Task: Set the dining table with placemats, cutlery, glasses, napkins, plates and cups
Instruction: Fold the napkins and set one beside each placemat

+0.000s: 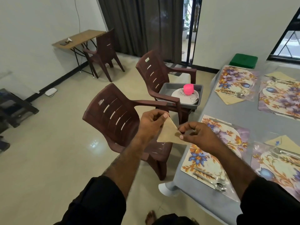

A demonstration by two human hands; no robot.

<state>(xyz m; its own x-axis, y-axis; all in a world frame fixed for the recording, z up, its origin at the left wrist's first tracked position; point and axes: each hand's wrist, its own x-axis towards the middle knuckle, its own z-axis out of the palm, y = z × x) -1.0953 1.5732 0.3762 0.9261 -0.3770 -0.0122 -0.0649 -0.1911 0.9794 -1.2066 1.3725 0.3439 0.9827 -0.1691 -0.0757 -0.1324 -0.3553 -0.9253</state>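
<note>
**Folded napkin held off the counter's edge**

While both hands pinched it, the tan napkin (pixel 168 132) hung folded into a triangle just off the counter (pixel 243 114) edge. Left hand (pixel 151 124) gripped its top point; right hand (pixel 194 133) its lower side. Floral placemats (pixel 211 153) with cutlery (pixel 215 182) lay along the counter.

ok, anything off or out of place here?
Mildly. The plates and pink cup sit in a grey tray on a chair, not on the table. The near placemat has no napkin; both hands hold one folded in mid-air. Nothing spilled or damaged.
</note>
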